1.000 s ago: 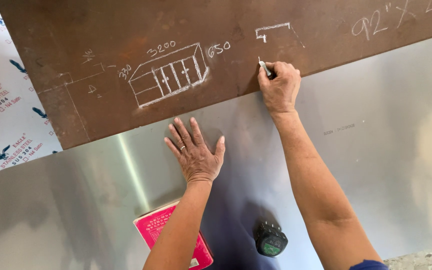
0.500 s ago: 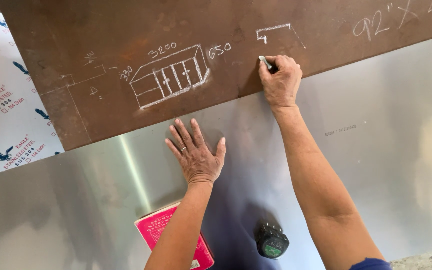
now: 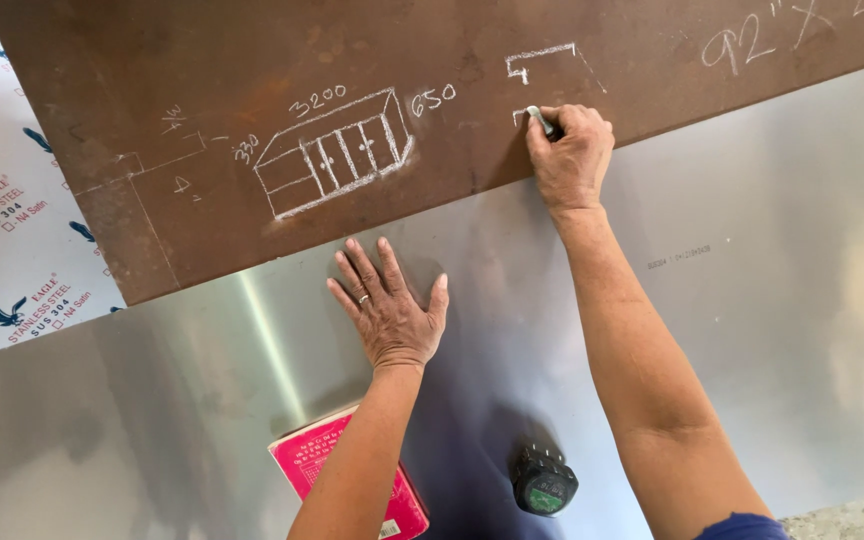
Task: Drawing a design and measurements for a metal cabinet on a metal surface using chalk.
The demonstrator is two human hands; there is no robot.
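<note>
A short stick of white chalk (image 3: 540, 121) is pinched in the curled fingers of the right hand (image 3: 572, 155), its tip pressed to the rusty brown steel plate (image 3: 202, 60) at the far side of the scene, right at a small chalk mark just started there. Directly beyond it sits a chalked bracket-shaped outline (image 3: 544, 58). To the left on the same plate is a chalk sketch of a long cabinet (image 3: 334, 153) with doors and drawers, ringed by chalked figures, and more chalk figures show at the plate's far right corner.

The left hand (image 3: 389, 310) lies open and flat, fingers spread, palm down on the shiny stainless sheet (image 3: 772, 300) that covers the counter, just near of the brown plate's edge; a ring shows on one finger. Nearer still, partly hidden under the left forearm, lies a pink booklet (image 3: 317, 465). Just right of it, between the two forearms, stands a small black object with a green top (image 3: 544, 482), too dim to tell what it is. At the far left lies a sheet with white protective film (image 3: 12, 240) printed with blue birds and red lettering.
</note>
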